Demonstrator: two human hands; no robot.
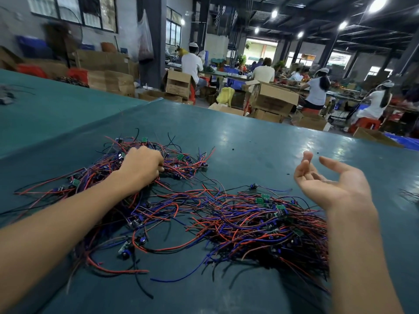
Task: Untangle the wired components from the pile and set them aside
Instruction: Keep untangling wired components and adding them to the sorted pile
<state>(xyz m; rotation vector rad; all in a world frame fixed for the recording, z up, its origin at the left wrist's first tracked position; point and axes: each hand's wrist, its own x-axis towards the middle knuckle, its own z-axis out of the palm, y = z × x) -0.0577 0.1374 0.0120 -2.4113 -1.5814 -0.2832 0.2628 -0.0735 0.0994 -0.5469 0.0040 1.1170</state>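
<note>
A tangled pile of red, blue and black wired components (172, 164) with small green circuit boards lies at the left middle of the teal table (260, 137). My left hand (141, 165) sits on this pile, fingers curled down into the wires and gripping a bunch of them. A second, denser heap of the same wired components (256, 225) spreads across the near middle and right. My right hand (328, 180) hovers above that heap's far right side, palm up, fingers relaxed and holding nothing.
A few loose wires (408, 196) lie at the table's right edge, and more parts (6, 96) sit on the neighbouring table at far left. Beyond the far edge stand cardboard boxes (272, 100) and seated workers (317, 89) at benches.
</note>
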